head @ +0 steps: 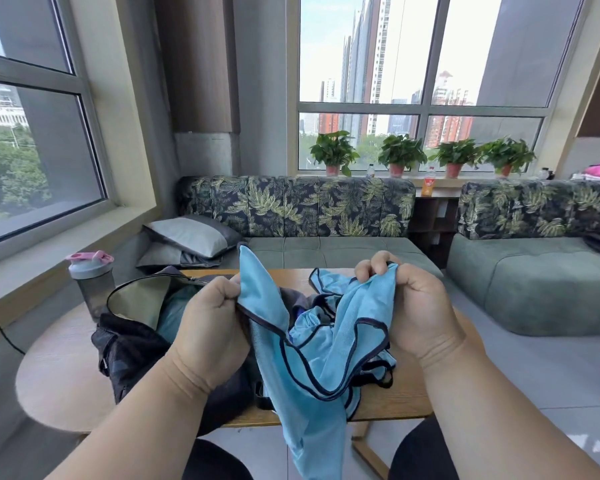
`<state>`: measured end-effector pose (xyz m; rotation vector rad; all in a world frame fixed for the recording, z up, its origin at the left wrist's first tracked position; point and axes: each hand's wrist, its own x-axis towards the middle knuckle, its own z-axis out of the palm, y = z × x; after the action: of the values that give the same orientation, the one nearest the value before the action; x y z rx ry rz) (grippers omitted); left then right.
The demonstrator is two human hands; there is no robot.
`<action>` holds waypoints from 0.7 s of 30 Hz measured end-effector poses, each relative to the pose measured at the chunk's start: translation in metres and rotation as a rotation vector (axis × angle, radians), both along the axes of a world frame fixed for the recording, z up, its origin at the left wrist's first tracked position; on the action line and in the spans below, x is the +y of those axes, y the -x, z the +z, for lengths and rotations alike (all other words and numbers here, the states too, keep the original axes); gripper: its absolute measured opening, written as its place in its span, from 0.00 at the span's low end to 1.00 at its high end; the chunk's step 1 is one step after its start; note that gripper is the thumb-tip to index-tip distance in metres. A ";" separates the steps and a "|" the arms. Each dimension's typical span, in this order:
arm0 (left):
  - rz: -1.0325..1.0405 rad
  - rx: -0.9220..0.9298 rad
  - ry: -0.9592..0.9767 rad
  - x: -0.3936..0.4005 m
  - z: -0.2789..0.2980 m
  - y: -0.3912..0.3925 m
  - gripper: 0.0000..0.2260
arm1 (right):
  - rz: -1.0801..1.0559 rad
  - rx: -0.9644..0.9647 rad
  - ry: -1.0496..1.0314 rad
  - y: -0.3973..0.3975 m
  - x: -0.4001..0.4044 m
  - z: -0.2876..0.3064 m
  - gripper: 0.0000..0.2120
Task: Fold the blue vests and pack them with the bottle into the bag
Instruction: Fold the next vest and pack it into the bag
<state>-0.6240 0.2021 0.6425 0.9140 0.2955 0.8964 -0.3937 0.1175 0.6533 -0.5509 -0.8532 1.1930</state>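
While the bottle [90,282] with its pink lid stands upright at the table's [59,375] left edge, the dark bag [132,344] lies just beside it, unzipped, with blue cloth showing inside. Over the bag, the left hand [212,327] pinches one dark-trimmed edge of a blue vest [309,362], fingers curled tight. That vest hangs down past the table's near edge. More vests [329,289] lie crumpled on the wood behind it. Further right, the right hand [413,306] grips the held vest's other edge.

Light-blue vest [312,358] hangs unfolded above open dark bag [132,341]; grey pink-lidded bottle [92,282] stands behind
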 end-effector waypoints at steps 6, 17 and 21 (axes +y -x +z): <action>-0.117 0.141 -0.177 -0.010 -0.005 -0.010 0.13 | 0.050 -0.132 -0.013 0.012 0.006 -0.008 0.09; -0.120 0.177 -0.171 -0.019 -0.015 -0.022 0.22 | 0.109 -0.146 -0.021 0.027 0.011 -0.013 0.10; -0.138 0.218 -0.187 -0.023 -0.023 -0.029 0.16 | 0.079 -0.189 -0.026 0.032 0.008 -0.009 0.11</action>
<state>-0.5950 0.1793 0.6195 1.1941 0.3349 0.7061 -0.4256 0.1254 0.6441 -0.6204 -1.0576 1.2131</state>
